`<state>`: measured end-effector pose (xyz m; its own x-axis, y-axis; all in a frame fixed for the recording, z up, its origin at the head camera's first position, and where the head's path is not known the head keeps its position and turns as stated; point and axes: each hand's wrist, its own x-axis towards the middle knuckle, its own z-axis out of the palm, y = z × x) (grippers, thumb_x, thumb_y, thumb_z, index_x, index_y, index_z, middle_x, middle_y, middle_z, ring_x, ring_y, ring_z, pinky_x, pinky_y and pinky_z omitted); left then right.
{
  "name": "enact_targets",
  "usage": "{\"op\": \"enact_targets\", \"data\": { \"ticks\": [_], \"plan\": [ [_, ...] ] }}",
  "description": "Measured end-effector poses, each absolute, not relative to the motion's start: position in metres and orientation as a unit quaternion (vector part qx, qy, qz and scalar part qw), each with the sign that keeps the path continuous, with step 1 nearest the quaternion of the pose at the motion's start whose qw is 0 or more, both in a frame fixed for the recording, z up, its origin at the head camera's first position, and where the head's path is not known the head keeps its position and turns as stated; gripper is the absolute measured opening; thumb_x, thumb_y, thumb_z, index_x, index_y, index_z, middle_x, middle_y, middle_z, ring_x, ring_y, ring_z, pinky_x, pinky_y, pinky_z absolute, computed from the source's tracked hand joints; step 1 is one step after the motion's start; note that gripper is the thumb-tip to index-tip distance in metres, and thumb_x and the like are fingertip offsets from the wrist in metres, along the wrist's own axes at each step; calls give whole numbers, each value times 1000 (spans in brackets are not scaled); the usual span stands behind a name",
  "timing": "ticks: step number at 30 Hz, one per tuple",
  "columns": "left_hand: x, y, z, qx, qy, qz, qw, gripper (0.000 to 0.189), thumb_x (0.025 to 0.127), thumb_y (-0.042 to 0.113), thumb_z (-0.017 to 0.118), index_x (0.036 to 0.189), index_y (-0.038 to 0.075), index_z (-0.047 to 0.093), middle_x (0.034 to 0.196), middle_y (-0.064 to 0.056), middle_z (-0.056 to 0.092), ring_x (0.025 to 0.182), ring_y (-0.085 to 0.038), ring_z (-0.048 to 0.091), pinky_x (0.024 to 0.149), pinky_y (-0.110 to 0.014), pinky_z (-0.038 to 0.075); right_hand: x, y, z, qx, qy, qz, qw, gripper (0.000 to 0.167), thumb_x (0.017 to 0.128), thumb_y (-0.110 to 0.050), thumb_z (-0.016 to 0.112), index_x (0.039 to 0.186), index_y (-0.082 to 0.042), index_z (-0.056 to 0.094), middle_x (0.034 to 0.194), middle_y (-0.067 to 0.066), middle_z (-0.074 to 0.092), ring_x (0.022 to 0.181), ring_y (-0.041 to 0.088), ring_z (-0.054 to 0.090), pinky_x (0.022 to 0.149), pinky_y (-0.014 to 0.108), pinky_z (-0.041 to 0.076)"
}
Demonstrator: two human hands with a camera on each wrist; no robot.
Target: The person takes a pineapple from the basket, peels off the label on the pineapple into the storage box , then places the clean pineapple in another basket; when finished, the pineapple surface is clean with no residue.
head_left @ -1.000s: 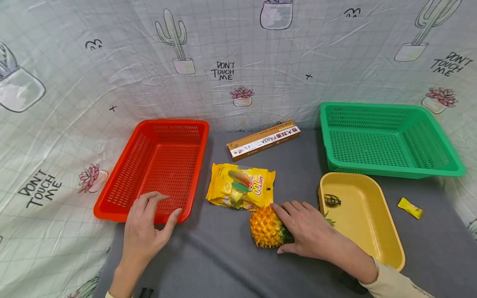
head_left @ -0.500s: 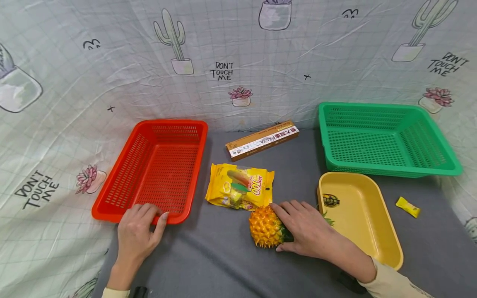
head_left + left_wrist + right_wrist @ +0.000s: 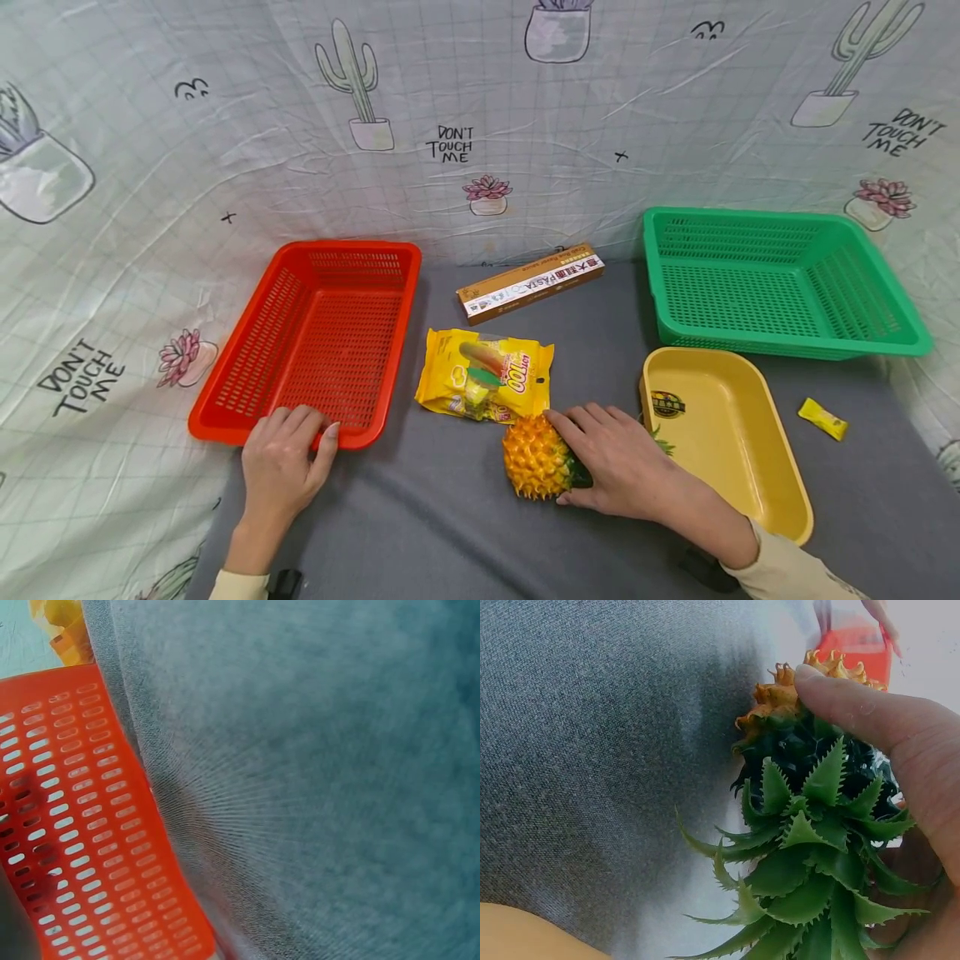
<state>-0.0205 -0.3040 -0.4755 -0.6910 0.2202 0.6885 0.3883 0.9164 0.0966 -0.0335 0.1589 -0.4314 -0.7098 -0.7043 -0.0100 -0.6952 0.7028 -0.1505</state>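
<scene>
In the head view my left hand point(image 3: 281, 458) grips the near rim of a red perforated basket point(image 3: 408, 333), fingers over the edge and thumb at its right. My right hand point(image 3: 618, 458) holds a pineapple point(image 3: 534, 458) around its green lower part, palm down over it. The pineapple lies on its side on the grey cloth, orange spiky end to the left. Its leafy green crown point(image 3: 810, 877) fills the right wrist view, with my thumb point(image 3: 847, 705) along the fruit. The basket's slotted wall point(image 3: 97, 825) shows in the left wrist view.
A yellow snack bag point(image 3: 480, 375) lies just behind the pineapple, with a pasta box point(image 3: 531, 283) farther back. At right stand a yellow tray point(image 3: 735, 433) and a green basket point(image 3: 750, 292). A small yellow packet point(image 3: 823, 418) lies beside the tray. A cactus-print cloth hangs behind.
My left hand has come down and back onto the red basket's near rim and taken hold of it. My right hand and the pineapple have stayed in place.
</scene>
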Motion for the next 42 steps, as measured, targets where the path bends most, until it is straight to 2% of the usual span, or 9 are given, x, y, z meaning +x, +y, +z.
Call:
{"op": "enact_targets", "data": {
  "ticks": [5, 12, 16, 22, 29, 36, 42],
  "plan": [
    [-20, -304, -475, -166, -916, -112, 346, 50, 104, 44, 48, 82, 5, 69, 81, -14, 67, 70, -38, 57, 62, -51, 46, -34, 160, -428, -390, 917, -71, 31, 104, 74, -70, 87, 150, -7, 53, 127, 10, 64, 112, 28, 62, 92, 52, 53],
    [-16, -304, -473, -151, -937, -96, 301, 48, 103, 44, 48, 87, 5, 71, 85, -15, 69, 74, -38, 58, 66, -51, 49, -34, 162, -417, -406, 910, -81, 15, 103, 74, -68, 88, 150, -8, 53, 126, 8, 64, 110, 26, 62, 90, 49, 54],
    [-15, -303, -472, -145, -941, -94, 290, 44, 102, 42, 51, 88, 5, 72, 87, -15, 70, 74, -38, 58, 67, -51, 49, -38, 159, -406, -419, 904, -87, 3, 104, 76, -72, 84, 151, -8, 52, 126, 7, 64, 110, 25, 62, 91, 48, 54],
    [-15, -303, -473, -139, -942, -94, 291, 46, 103, 43, 48, 87, 6, 71, 86, -15, 69, 73, -38, 58, 65, -50, 47, -52, 148, -386, -448, 889, -91, -39, 105, 79, -78, 76, 153, -8, 51, 126, 6, 64, 108, 25, 63, 91, 46, 54],
    [-16, -303, -476, -141, -939, -95, 299, 45, 103, 41, 48, 84, 6, 70, 83, -14, 68, 72, -37, 57, 64, -50, 46, -74, 127, -368, -465, 877, -94, -76, 109, 74, -71, 85, 155, -7, 50, 127, 9, 64, 108, 28, 63, 91, 47, 55],
    [-20, -303, -475, -149, -931, -96, 318, 47, 103, 40, 46, 83, 5, 70, 82, -14, 68, 71, -38, 57, 62, -50, 46, -103, 101, -356, -479, 867, -107, -88, 105, 76, -70, 84, 153, -8, 49, 124, 8, 65, 105, 25, 62, 89, 44, 55],
    [-21, -304, -474, -152, -931, -95, 319, 47, 104, 39, 45, 85, 4, 71, 84, -15, 69, 72, -39, 58, 63, -50, 47, -128, 73, -347, -475, 870, -109, -80, 104, 77, -69, 83, 154, -9, 49, 128, 10, 64, 108, 26, 64, 86, 45, 57]
  ]
}}
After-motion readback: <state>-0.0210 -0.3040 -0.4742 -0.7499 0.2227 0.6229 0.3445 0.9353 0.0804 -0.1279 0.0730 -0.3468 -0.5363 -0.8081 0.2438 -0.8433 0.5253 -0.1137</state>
